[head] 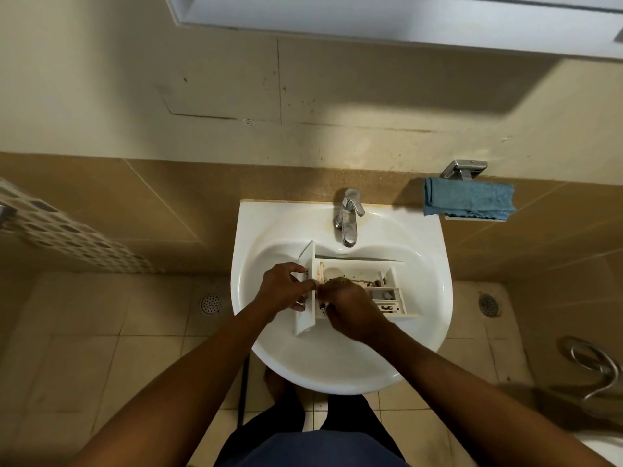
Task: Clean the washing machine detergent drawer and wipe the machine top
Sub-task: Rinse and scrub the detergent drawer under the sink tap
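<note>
White plastic drawer (357, 272) lies in sink (337, 372), brown residue left inside. Left grip (286, 288) pinches its front; right grip (354, 315) curls round a brownish scrubber (337, 282). Machine top presumably unwiped.

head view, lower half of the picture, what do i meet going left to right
left floor drain → left hand, gripping the front of the detergent drawer → right hand → right floor drain → metal hose
</note>
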The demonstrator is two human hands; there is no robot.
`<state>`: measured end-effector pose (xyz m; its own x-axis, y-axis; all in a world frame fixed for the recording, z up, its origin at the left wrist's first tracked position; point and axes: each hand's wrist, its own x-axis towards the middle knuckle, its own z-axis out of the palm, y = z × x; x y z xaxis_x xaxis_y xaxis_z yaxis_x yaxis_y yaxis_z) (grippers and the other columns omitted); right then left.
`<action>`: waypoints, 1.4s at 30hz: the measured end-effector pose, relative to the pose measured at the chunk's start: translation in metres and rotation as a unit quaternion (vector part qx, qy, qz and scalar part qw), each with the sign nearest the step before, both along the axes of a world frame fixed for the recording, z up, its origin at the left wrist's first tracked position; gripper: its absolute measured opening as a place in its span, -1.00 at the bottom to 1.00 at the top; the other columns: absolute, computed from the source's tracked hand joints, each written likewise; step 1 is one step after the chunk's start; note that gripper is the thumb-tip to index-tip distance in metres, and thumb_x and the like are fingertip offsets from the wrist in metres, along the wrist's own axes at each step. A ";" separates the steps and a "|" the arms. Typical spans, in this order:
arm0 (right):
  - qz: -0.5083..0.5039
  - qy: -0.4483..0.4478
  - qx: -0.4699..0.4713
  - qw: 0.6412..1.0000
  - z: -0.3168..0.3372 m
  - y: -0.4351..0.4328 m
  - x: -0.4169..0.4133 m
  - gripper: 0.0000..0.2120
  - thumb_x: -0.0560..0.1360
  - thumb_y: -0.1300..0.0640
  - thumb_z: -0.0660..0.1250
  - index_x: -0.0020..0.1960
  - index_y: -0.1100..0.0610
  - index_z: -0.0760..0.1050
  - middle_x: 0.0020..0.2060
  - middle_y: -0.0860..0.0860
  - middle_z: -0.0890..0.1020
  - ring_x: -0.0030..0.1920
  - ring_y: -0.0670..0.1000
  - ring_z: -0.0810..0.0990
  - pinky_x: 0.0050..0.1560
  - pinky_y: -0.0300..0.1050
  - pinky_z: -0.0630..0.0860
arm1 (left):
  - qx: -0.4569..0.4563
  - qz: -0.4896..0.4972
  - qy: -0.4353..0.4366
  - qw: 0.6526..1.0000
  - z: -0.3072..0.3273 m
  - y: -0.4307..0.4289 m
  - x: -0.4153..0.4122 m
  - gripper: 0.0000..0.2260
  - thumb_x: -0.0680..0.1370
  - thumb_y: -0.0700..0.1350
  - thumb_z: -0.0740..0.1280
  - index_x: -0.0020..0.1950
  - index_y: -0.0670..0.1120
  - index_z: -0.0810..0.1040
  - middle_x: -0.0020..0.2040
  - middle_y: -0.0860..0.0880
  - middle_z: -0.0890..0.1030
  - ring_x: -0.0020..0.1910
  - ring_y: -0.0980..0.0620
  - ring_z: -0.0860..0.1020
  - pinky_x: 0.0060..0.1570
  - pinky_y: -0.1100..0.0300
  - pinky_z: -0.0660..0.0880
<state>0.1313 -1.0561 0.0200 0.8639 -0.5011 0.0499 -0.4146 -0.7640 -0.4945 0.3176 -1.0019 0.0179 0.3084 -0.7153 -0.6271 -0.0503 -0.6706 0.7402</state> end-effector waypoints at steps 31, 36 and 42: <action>-0.466 -0.172 0.352 0.793 0.003 -0.086 0.005 -0.72 0.43 0.45 0.43 -0.20 0.09 0.70 -0.23 0.10 0.75 -0.23 0.07 0.73 0.04 0.09 0.69 | 0.007 0.013 0.023 1.000 -0.002 0.002 0.000 -0.48 0.44 -0.05 0.60 0.34 -0.12 0.55 -0.10 -0.19 0.71 -0.23 -0.13 0.73 -0.37 0.09 0.65; -0.205 -0.077 0.182 0.959 0.001 -0.022 -0.004 -0.77 0.50 0.34 0.39 0.11 0.16 0.71 0.02 0.05 0.75 0.00 -0.03 0.71 0.13 -0.04 0.64 | -0.004 0.005 0.012 1.000 -0.002 0.003 -0.002 -0.48 0.44 -0.04 0.60 0.34 -0.12 0.56 -0.14 -0.18 0.72 -0.26 -0.10 0.73 -0.30 0.01 0.69; 0.025 0.056 0.083 0.995 -0.002 0.039 -0.030 -0.54 0.56 0.24 0.23 0.46 0.21 0.45 0.48 0.13 0.45 0.45 0.14 0.45 0.42 0.00 0.47 | -0.013 -0.011 -0.025 1.000 -0.004 0.003 -0.003 -0.50 0.46 -0.05 0.58 0.35 -0.12 0.57 -0.10 -0.15 0.71 -0.31 -0.04 0.72 -0.35 0.06 0.67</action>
